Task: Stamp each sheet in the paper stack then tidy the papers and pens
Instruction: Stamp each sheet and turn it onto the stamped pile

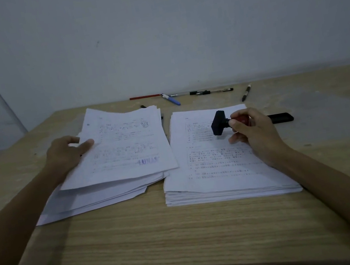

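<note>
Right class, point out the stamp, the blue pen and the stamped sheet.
stamp (218, 123), head view, on its dark block.
blue pen (174, 100), head view, on its blue barrel.
stamped sheet (125, 145), head view, on the middle of the page.

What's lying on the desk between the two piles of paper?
Nothing: in the head view, a narrow strip of bare table separates the loose left pile from the neat right stack.

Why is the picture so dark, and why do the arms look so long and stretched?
In the head view the room is dim, so everything looks greyish and the print on the right paper stack is too soft to read. The wide-angle lens stretches the edges, so both arms fan out from the corners. The left hand and the right hand near the middle look normal. No glare shows.
</note>
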